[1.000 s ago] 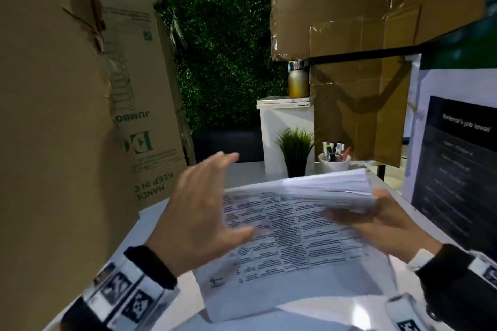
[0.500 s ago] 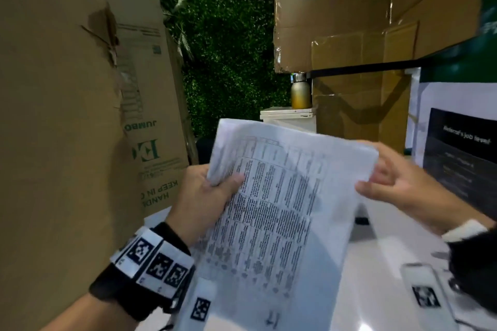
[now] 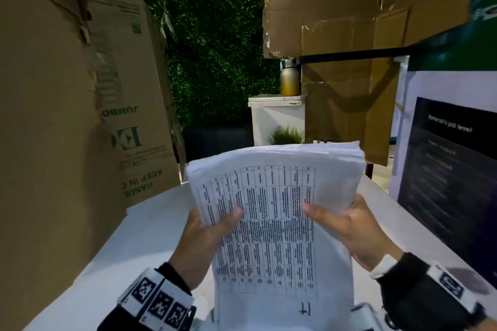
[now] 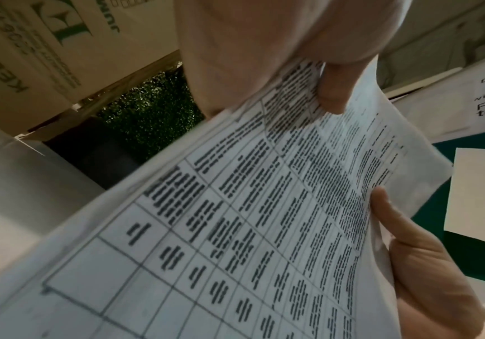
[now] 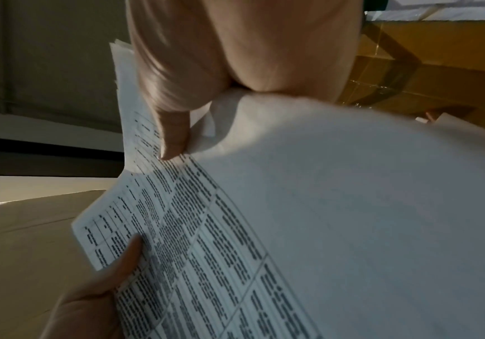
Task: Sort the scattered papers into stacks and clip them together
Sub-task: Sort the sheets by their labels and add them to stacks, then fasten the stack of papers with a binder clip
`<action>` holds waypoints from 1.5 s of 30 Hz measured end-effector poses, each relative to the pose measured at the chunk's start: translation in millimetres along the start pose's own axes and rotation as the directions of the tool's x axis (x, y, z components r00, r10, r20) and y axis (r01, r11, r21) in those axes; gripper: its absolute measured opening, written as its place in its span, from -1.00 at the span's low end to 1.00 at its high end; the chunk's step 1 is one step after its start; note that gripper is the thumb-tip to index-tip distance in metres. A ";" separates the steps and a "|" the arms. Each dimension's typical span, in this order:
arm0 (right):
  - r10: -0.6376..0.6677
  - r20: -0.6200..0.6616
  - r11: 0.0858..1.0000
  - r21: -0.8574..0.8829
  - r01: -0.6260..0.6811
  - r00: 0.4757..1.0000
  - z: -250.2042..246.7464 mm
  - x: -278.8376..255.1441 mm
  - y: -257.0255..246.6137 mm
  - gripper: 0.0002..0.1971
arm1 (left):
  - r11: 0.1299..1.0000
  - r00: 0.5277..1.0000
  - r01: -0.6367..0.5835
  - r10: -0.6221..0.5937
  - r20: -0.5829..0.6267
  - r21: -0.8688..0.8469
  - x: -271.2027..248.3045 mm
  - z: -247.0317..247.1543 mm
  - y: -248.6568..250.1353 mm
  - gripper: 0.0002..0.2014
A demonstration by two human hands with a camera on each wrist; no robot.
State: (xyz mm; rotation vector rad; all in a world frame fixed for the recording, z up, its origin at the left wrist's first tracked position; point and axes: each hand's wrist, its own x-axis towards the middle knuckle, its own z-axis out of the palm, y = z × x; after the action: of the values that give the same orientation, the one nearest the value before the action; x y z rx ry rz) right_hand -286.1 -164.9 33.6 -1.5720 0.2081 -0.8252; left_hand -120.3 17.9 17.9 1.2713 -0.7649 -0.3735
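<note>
**Both hands holding one paper stack above the table**

The left hand [image 3: 207, 239] is gripping the left edge of the paper stack [image 3: 274, 223] — thumb curled over the printed top sheet, the other fingers hidden behind the stack. The left wrist view is showing that thumb [image 4: 332, 91] pressing on the table grid print, with the stack [image 4: 235, 229] filling most of the frame.

The right hand [image 3: 349, 228] is pinching the stack's right edge, thumb lying across the top sheet, the rest of the hand wrapping underneath. In the right wrist view its thumb [image 5: 174, 135] is bearing down on the sheet edge [image 5: 322, 206], and the left hand [image 5: 96, 293] is showing at the stack's far side.

The stack is sitting tilted in the air above the white table [image 3: 139, 236], clear of the surface, top edges fanned and uneven. Top sheet is carrying a printed grid and a handwritten mark near its lower edge.

Relative to the stack: cardboard box [image 3: 80, 115] standing to its left, dark poster [image 3: 451, 169] to its right, small potted plant [image 3: 285, 136] and a metal bottle [image 3: 290, 80] behind it — bottle resting on a white cabinet [image 3: 277, 118].
</note>
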 end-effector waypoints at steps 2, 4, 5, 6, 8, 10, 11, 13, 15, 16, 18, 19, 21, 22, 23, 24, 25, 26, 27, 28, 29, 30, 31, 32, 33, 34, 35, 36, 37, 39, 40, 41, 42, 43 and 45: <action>0.010 -0.022 1.000 -0.021 -0.010 1.000 0.5 2.5 -1.9 -0.63 | 1.000 1.000 0.005 -0.005 0.016 -0.004 5.6 -2.2 0.3 -0.57; 0.022 -0.022 0.999 -0.040 -0.023 1.000 -0.6 6.3 -7.4 -0.64 | 0.999 0.998 0.028 -0.027 0.052 -0.024 12.5 -5.7 7.6 -0.55; 0.034 -0.016 0.999 -0.040 -0.035 0.999 -1.4 7.9 -10.1 -0.65 | 0.999 0.996 0.037 -0.035 0.085 -0.026 15.3 -8.8 12.4 -0.46; 0.055 -0.004 0.998 -0.030 -0.056 0.998 -2.5 9.4 -12.2 -0.65 | 0.999 0.991 0.033 -0.030 0.127 -0.018 18.1 -11.4 19.2 -0.36; 0.130 0.028 0.991 -0.002 -0.130 0.991 -5.9 11.2 -11.7 -0.61 | 1.000 0.983 0.005 -0.009 0.184 0.024 25.5 -16.7 32.3 -0.46; 0.215 0.053 0.976 0.008 -0.216 0.975 -11.2 14.3 -3.7 -0.52 | 0.999 0.973 0.021 -0.031 0.227 0.048 35.1 -18.8 42.0 -0.61; 0.252 0.063 0.967 0.020 -0.254 0.966 -13.6 16.1 2.3 -0.45 | 0.997 0.968 0.041 -0.056 0.246 0.068 39.4 -17.9 44.5 -0.60; 0.322 0.060 0.946 0.030 -0.324 0.945 -17.4 19.6 20.6 -0.26 | 0.989 0.963 0.048 -0.082 0.257 0.138 45.6 -14.3 39.7 -0.62; 0.372 0.038 0.928 0.013 -0.373 0.927 -20.9 22.8 38.3 -0.09 | 0.979 0.969 0.061 -0.105 0.223 0.196 50.2 -10.2 27.5 -0.73; 0.405 0.062 0.914 -0.018 -0.404 0.912 -23.7 25.2 44.1 -0.10 | 0.976 0.972 0.095 -0.133 0.192 0.197 52.6 -9.4 19.0 -0.76; 0.459 0.144 0.886 -0.143 -0.440 0.877 -35.8 36.5 47.1 -0.34 | 0.965 0.967 0.188 -0.215 0.135 0.184 57.1 -10.9 1.2 -0.78; 0.464 0.143 0.876 -0.219 -0.429 0.874 -46.5 46.9 46.9 -0.47 | 0.955 0.961 0.230 -0.253 0.111 0.185 60.1 -12.3 -6.5 -0.79; 0.429 0.026 0.835 -0.392 -0.385 0.903 -79.2 76.4 53.3 -0.63 | 0.936 0.948 0.295 -0.312 0.067 0.190 66.6 -16.1 -21.3 -0.81; 0.395 -0.047 0.783 -0.506 -0.363 0.917 -98.1 91.7 61.3 -0.73 | 0.927 0.940 0.320 -0.337 0.055 0.197 69.7 -17.2 -28.3 -0.81; 0.362 -0.104 0.693 -0.635 -0.342 0.926 -115.2 104.7 68.8 -0.82 | 0.916 0.932 0.342 -0.359 0.052 0.207 72.8 -17.8 -35.2 -0.82; 0.337 -0.149 0.565 -0.757 -0.327 0.929 -130.7 115.7 79.0 -0.88 | 0.906 0.923 0.363 -0.382 0.049 0.216 76.4 -18.5 -41.9 -0.82; 0.328 -0.189 0.445 -0.833 -0.328 0.925 -143.1 124.5 89.6 -0.88 | 0.898 0.915 0.384 -0.402 0.043 0.217 80.8 -19.9 -48.8 -0.82; 0.328 -0.218 0.367 -0.867 -0.336 0.919 -151.8 131.8 99.6 -0.83 | 0.889 0.906 0.405 -0.421 0.033 0.214 85.2 -21.5 -55.6 -0.82; 0.338 -0.230 0.318 -0.885 -0.341 0.912 -156.4 137.4 107.5 -0.77 | 0.880 0.897 0.427 -0.441 0.023 0.210 89.2 -22.8 -62.0 -0.80; 0.341 -0.230 0.267 -0.906 -0.328 0.912 -159.0 143.2 114.1 -0.71 | 0.870 0.889 0.445 -0.458 0.016 0.211 93.0 -23.8 -67.6 -0.78; 0.345 -0.230 0.202 -0.929 -0.311 0.910 -159.6 148.1 118.9 -0.65 | 0.862 0.881 0.460 -0.473 0.011 0.215 96.3 -24.7 -72.8 -0.77; 0.344 -0.225 0.144 -0.947 -0.288 0.912 -159.6 152.1 124.1 -0.63 | 0.854 0.875 0.472 -0.484 0.005 0.218 98.9 -25.3 -76.9 -0.76; 0.343 -0.221 0.105 -0.957 -0.271 0.913 -157.8 154.5 127.4 -0.65 | 0.849 0.870 0.481 -0.494 0.002 0.218 101.0 -25.1 -79.3 -0.77; 0.341 -0.213 0.085 -0.963 -0.256 0.916 -155.6 156.9 131.0 -0.69 | 0.844 0.864 0.493 -0.504 -0.002 0.210 102.8 -25.4 -81.9 -0.78; 0.344 -0.204 0.080 -0.966 -0.246 0.916 -152.8 158.7 133.1 -0.74 | 0.840 0.858 0.502 -0.513 -0.001 0.204 104.2 -25.3 -84.1 -0.78; 0.350 -0.193 0.082 -0.968 -0.235 0.917 -150.9 160.3 135.0 -0.78 | 0.836 0.854 0.509 -0.520 -0.001 0.204 105.2 -25.6 -86.4 -0.78; 0.358 -0.187 0.084 -0.969 -0.231 0.915 -149.4 161.8 135.8 -0.81 | 0.832 0.851 0.514 -0.524 -0.004 0.208 105.7 -25.6 -88.0 -0.78; 0.364 -0.186 0.083 -0.970 -0.230 0.913 -148.4 163.4 136.4 -0.84 | 0.828 0.850 0.517 -0.527 -0.010 0.217 106.3 -25.4 -89.0 -0.77; 0.370 -0.191 0.085 -0.968 -0.238 0.909 -147.8 164.0 135.8 -0.86 | 0.827 0.850 0.516 -0.527 -0.012 0.224 106.4 -24.7 -89.6 -0.77; 0.357 -0.197 0.113 -0.961 -0.252 0.913 -147.3 165.7 135.7 -0.87 | 0.833 0.856 0.505 -0.517 -0.009 0.227 106.9 -23.4 -89.9 -0.78; 0.348 -0.201 0.135 -0.956 -0.261 0.916 -146.7 165.4 134.7 -0.83 | 0.836 0.859 0.499 -0.512 -0.004 0.229 106.5 -22.2 -88.9 -0.79; 0.343 -0.208 0.151 -0.950 -0.273 0.916 -146.7 164.1 133.3 -0.79 | 0.839 0.861 0.494 -0.509 0.007 0.230 106.1 -21.0 -87.6 -0.79; 0.335 -0.215 0.159 -0.947 -0.280 0.917 -147.0 162.2 132.0 -0.78 | 0.840 0.861 0.491 -0.508 0.015 0.231 105.5 -20.6 -87.0 -0.79; 0.329 -0.228 0.164 -0.942 -0.293 0.916 -148.1 159.8 131.2 -0.78 | 0.841 0.862 0.487 -0.506 0.026 0.235 104.9 -19.9 -85.9 -0.79; 0.325 -0.254 0.192 -0.926 -0.326 0.911 -152.6 154.0 131.7 -0.78 | 0.849 0.869 0.467 -0.493 0.048 0.247 103.3 -20.4 -84.1 -0.77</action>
State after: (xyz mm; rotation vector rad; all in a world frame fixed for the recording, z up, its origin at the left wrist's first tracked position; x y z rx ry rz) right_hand -224.1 -400.7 -36.4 -2.5462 1.2386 -0.2641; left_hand -20.5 -57.5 -32.2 1.6749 -0.5816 -0.7868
